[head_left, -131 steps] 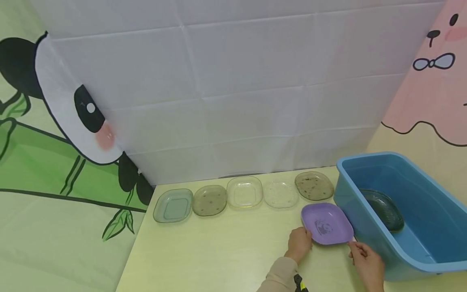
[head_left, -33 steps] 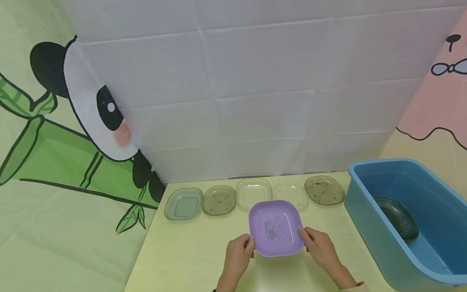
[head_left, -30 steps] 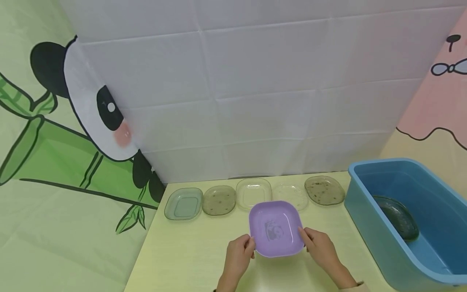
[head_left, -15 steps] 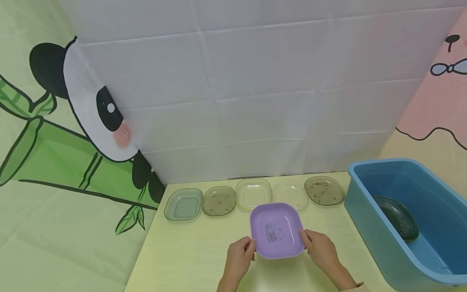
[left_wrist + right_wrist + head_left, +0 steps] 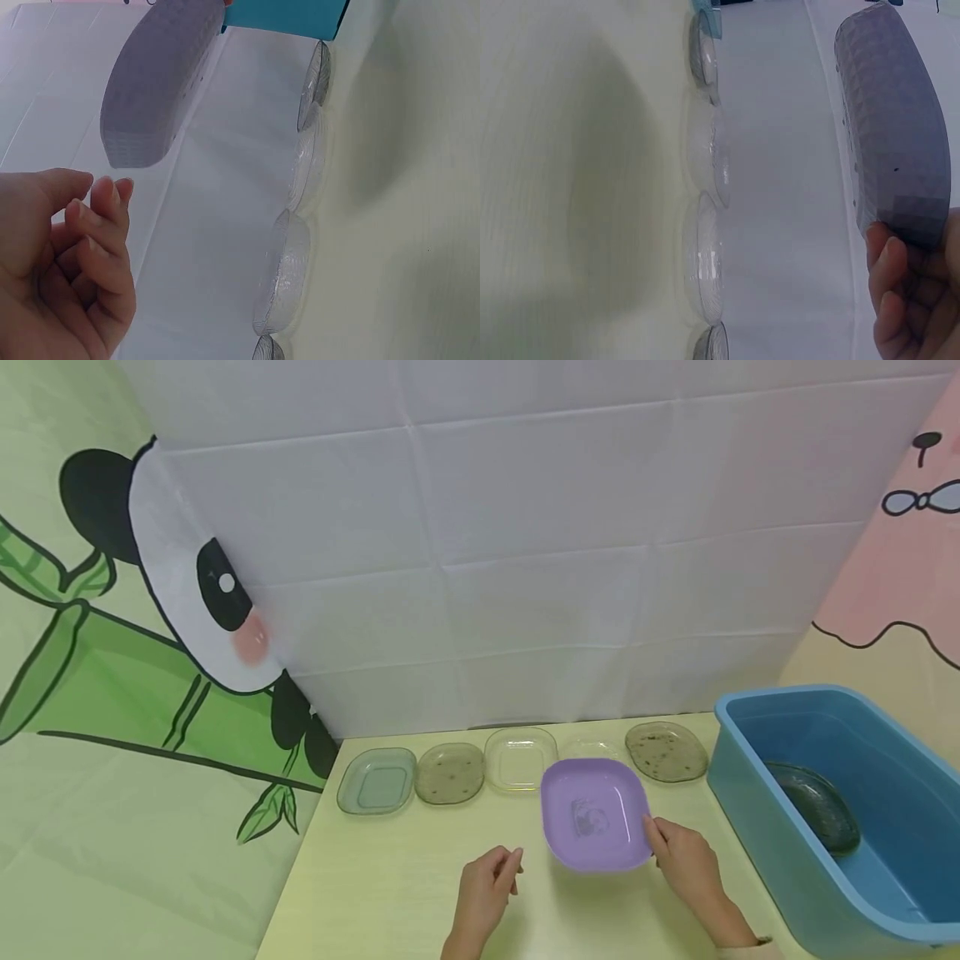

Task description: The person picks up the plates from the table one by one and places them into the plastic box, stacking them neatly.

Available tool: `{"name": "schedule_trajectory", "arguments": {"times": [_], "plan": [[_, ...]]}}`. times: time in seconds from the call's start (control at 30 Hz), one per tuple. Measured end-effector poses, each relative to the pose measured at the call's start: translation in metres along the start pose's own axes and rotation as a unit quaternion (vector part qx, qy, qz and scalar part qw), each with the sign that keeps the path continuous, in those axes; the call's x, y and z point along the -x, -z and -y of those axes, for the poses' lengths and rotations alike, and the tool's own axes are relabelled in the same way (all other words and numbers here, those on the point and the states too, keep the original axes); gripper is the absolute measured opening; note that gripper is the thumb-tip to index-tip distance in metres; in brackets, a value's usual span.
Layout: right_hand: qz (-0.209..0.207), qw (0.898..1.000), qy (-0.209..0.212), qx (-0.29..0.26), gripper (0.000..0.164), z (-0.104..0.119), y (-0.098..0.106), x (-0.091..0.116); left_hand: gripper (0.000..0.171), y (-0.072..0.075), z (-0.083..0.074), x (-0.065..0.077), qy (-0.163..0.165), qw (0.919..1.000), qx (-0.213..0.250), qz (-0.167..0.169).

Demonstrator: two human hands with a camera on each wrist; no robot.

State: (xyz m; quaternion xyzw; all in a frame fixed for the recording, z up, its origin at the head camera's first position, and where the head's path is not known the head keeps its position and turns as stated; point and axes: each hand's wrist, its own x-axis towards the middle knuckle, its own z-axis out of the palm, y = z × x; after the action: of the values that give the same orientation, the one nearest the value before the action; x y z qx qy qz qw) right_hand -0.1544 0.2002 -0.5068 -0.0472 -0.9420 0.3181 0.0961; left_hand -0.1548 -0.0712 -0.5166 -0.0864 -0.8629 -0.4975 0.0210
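A purple square plate (image 5: pixel 595 814) with a grey panda print is held up over the table, tilted toward the head camera. My right hand (image 5: pixel 686 864) pinches its right edge, thumb on the upper face and fingers beneath. In the right wrist view those fingers (image 5: pixel 889 259) reach under the textured underside of the plate (image 5: pixel 892 112). Off to the plate's lower left, my left hand (image 5: pixel 483 893) holds nothing. Its fingers are loosely curled, and the left wrist view shows a gap between the left hand (image 5: pixel 71 255) and the plate (image 5: pixel 154 90).
Along the back of the table (image 5: pixel 390 877) runs a row of dishes: a bluish square one (image 5: pixel 377 781), a speckled greyish one (image 5: pixel 450 772), a clear square one (image 5: pixel 521 760), a clear one (image 5: pixel 588 748) partly hidden, a spotted brownish one (image 5: pixel 667 752). A blue bin (image 5: pixel 757 827) holds a dark green dish (image 5: pixel 813 810).
The plate was lifted from beside the bin and brought left in both hands. Since half a second ago my left hand has let go, and my right hand has moved it right and slightly up.
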Motion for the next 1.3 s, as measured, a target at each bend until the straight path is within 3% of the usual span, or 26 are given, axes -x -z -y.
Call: {"name": "schedule_trajectory", "arguments": {"times": [0.13, 0.5, 0.67, 0.9, 1.3], "plan": [[-0.009, 1.0, -0.004, 0.001, 0.042, -0.006, 0.012, -0.004, 0.032, 0.002, 0.002, 0.0, 0.003, 1.0, 0.004, -0.001], [-0.078, 0.996, 0.038, 0.02, 0.04, -0.011, 0.054, -0.013, 0.026, 0.009, 0.004, -0.001, 0.016, 0.9997, -0.014, -0.014], [-0.107, 0.992, 0.049, 0.046, 0.041, -0.013, 0.08, -0.013, 0.022, 0.011, 0.007, -0.002, 0.025, 0.9992, -0.015, -0.027], [-0.117, 0.988, 0.045, 0.089, 0.042, -0.025, 0.12, -0.017, 0.024, 0.018, 0.01, -0.006, 0.022, 0.9986, -0.015, -0.045], [-0.139, 0.976, 0.041, 0.166, 0.049, -0.049, 0.189, -0.032, 0.022, 0.034, 0.02, -0.007, 0.048, 0.9945, -0.03, -0.088]]}}
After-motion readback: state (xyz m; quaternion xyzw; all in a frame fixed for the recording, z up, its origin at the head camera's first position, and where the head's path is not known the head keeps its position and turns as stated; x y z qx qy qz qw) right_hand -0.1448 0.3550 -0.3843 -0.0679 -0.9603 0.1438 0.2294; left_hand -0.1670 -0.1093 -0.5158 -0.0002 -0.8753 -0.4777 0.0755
